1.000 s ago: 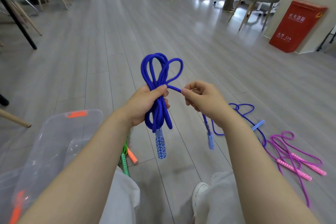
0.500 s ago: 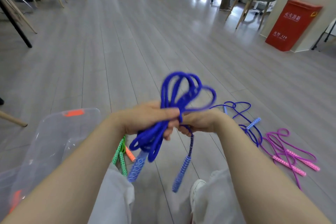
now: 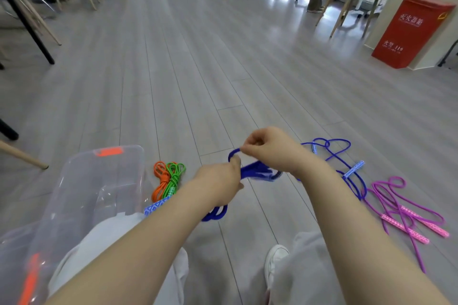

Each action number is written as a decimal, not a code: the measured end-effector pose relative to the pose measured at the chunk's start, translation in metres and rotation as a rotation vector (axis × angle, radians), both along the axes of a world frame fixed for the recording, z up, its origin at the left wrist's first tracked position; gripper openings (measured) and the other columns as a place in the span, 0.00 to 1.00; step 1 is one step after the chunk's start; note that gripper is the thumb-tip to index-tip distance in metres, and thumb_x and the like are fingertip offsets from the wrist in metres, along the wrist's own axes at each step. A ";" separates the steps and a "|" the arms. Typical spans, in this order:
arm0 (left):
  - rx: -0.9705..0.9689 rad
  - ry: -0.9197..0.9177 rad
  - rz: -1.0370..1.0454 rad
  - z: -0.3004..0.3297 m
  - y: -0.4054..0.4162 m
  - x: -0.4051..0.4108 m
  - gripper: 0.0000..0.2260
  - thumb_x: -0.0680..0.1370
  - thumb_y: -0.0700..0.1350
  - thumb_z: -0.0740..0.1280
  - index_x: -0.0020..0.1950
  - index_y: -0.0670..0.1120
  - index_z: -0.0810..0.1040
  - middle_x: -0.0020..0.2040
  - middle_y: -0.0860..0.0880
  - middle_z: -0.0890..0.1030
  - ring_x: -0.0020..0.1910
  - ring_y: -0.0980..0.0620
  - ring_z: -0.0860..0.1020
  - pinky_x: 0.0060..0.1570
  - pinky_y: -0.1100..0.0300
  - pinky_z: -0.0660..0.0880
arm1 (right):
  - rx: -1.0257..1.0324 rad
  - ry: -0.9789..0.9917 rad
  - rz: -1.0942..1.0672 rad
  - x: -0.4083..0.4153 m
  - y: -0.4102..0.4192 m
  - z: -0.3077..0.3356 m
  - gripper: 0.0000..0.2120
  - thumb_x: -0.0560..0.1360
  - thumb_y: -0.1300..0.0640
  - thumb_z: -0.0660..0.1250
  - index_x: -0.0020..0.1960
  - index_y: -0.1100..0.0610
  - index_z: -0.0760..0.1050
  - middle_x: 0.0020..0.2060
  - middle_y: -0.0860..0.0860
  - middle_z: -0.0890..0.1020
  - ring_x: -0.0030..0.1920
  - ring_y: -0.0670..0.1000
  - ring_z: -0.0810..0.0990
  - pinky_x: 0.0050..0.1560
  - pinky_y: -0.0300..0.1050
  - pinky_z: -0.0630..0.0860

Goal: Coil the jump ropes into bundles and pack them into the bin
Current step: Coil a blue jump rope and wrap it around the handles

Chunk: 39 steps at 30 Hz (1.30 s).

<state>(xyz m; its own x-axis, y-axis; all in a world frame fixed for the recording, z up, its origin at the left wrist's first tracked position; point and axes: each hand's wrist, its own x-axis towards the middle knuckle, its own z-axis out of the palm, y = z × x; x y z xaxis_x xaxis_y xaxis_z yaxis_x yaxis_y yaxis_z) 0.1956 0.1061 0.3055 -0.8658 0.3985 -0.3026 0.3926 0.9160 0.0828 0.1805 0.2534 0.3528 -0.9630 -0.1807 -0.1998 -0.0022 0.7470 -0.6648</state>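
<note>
The left hand is closed in a fist around the gathered strands of the blue jump rope, with the thumb raised against a small loop of that rope. The right hand sits just beyond it, at about 1 o'clock from the left hand, fingers curled, pinching the far end of the same loop between thumb and forefinger. The bundle runs between the two hands; a dark blue loop hangs below the left hand at 6 o'clock, and one patterned blue-and-white handle shows past the left forearm at 8 o'clock. The other handle is partly hidden under the right wrist.

At 9 o'clock from the hands, an orange and green rope bundle lies coiled on the floor, just beside the clear plastic bin. The bin stands at 8 o'clock, with an orange latch on its far rim. Whether it holds any rope cannot be told.

At 3 o'clock, a second blue jump rope lies loose on the floor. Beyond it, at 4 o'clock, a purple jump rope with pink handles lies uncoiled.

A red cabinet stands at 2 o'clock, well apart, against a wall. Chair legs show at 10 o'clock and 1 o'clock.
</note>
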 end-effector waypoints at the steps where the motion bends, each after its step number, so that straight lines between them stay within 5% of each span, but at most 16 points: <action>1: 0.041 0.063 0.026 -0.001 0.001 -0.004 0.21 0.82 0.52 0.59 0.69 0.42 0.59 0.51 0.43 0.81 0.47 0.40 0.80 0.43 0.51 0.75 | -0.026 0.063 -0.061 -0.002 -0.001 0.001 0.08 0.77 0.51 0.65 0.47 0.53 0.80 0.37 0.49 0.81 0.39 0.49 0.79 0.40 0.45 0.77; 6: 0.165 0.158 0.136 -0.004 0.008 -0.009 0.16 0.81 0.54 0.60 0.60 0.44 0.64 0.46 0.47 0.79 0.41 0.45 0.81 0.44 0.50 0.80 | 0.046 0.286 -0.204 -0.008 -0.003 0.000 0.07 0.78 0.50 0.63 0.47 0.51 0.77 0.36 0.45 0.78 0.35 0.44 0.75 0.32 0.38 0.66; 14: 0.382 0.038 0.272 -0.011 0.004 -0.024 0.15 0.80 0.55 0.62 0.56 0.44 0.67 0.41 0.49 0.77 0.39 0.48 0.79 0.41 0.51 0.79 | -0.249 0.104 -0.152 -0.002 -0.011 0.003 0.07 0.75 0.53 0.68 0.42 0.55 0.80 0.32 0.47 0.79 0.33 0.43 0.75 0.37 0.39 0.72; 19: 0.653 -0.075 0.438 0.004 -0.015 -0.039 0.13 0.78 0.53 0.66 0.40 0.46 0.70 0.31 0.48 0.74 0.28 0.51 0.72 0.30 0.59 0.69 | -0.447 -0.060 -0.009 0.007 -0.001 0.009 0.10 0.77 0.58 0.65 0.48 0.66 0.80 0.32 0.52 0.75 0.32 0.47 0.68 0.33 0.39 0.67; 27: 1.050 -0.239 0.561 0.037 -0.038 -0.032 0.07 0.71 0.43 0.74 0.44 0.45 0.77 0.41 0.38 0.81 0.36 0.48 0.73 0.37 0.56 0.71 | -0.653 -0.408 0.214 0.005 0.016 0.003 0.12 0.79 0.64 0.63 0.60 0.64 0.79 0.34 0.53 0.78 0.31 0.48 0.67 0.33 0.38 0.64; 32: 0.996 -0.434 0.412 0.044 -0.044 -0.023 0.11 0.72 0.41 0.75 0.49 0.44 0.76 0.35 0.47 0.78 0.34 0.49 0.74 0.37 0.56 0.72 | -0.462 -0.513 0.269 0.000 0.016 -0.015 0.08 0.78 0.59 0.66 0.54 0.59 0.81 0.36 0.52 0.78 0.31 0.47 0.68 0.34 0.41 0.65; 39: 0.941 -0.635 0.210 0.051 -0.051 -0.015 0.12 0.75 0.35 0.70 0.55 0.44 0.73 0.43 0.48 0.83 0.40 0.49 0.80 0.40 0.56 0.78 | -0.340 -0.297 0.194 0.002 0.020 -0.022 0.09 0.75 0.59 0.71 0.37 0.51 0.77 0.31 0.51 0.69 0.31 0.48 0.64 0.33 0.42 0.63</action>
